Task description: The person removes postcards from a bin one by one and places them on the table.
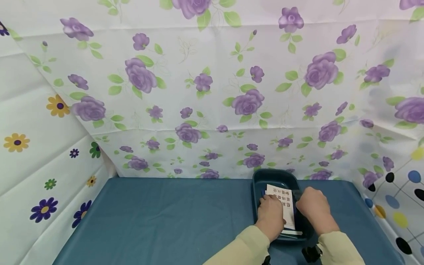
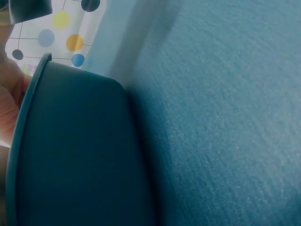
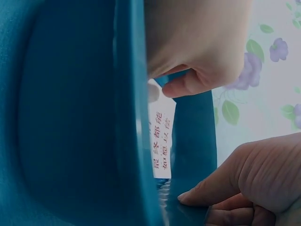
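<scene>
A dark teal basin (image 1: 276,172) stands at the back right of the table. Over it, the left hand (image 1: 271,216) pinches a white card (image 1: 289,210) printed with red characters. The right wrist view shows that card's printed face (image 3: 162,136) under the left thumb and a fingertip. At the basin's right side the right hand (image 1: 314,209) has its fingers curled and its thumb pressed on a dark item (image 1: 297,194). That item seems to have a ribbed silvery edge (image 3: 163,193); its kind cannot be made out. Thin pale-edged pieces (image 1: 292,232) lie low in the basin.
A blue-green cloth covers the table (image 1: 172,217). Behind it hangs a white sheet (image 1: 212,117) with purple flowers. A flower-patterned sheet (image 1: 29,173) borders the left side and a dotted sheet (image 1: 402,206) the right. Black straps (image 1: 311,254) sit on the wrists.
</scene>
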`<state>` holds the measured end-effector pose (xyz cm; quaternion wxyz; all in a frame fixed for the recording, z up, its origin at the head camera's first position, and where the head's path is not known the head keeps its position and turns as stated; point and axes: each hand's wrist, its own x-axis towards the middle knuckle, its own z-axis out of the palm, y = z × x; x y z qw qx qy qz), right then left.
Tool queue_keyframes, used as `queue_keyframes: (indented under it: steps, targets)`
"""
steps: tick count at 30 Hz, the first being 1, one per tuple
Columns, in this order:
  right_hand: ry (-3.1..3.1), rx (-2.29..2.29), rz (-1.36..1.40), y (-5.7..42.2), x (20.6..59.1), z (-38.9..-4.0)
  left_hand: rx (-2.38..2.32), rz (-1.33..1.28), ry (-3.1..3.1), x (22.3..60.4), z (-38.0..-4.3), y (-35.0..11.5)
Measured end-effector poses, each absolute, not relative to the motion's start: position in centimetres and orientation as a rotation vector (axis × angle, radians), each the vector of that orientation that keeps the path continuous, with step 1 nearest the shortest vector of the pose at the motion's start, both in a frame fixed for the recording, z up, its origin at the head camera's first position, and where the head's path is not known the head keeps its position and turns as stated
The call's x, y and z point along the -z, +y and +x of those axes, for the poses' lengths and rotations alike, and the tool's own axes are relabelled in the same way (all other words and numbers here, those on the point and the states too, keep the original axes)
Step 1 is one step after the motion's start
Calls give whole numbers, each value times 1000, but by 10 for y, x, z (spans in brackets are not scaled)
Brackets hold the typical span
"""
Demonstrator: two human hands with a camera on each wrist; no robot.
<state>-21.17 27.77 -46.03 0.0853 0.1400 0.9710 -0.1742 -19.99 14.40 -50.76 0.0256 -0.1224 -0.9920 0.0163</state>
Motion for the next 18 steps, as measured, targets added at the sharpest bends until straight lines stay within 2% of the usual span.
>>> queue_keyframes:
  steps: [9, 18]
  targets:
    - [2945, 519, 377, 277, 462, -208, -17, -399, -2921, 501, -203, 139]
    - [2945, 503, 376, 276, 464, -205, 510, -560, -2819, 484, -204, 110]
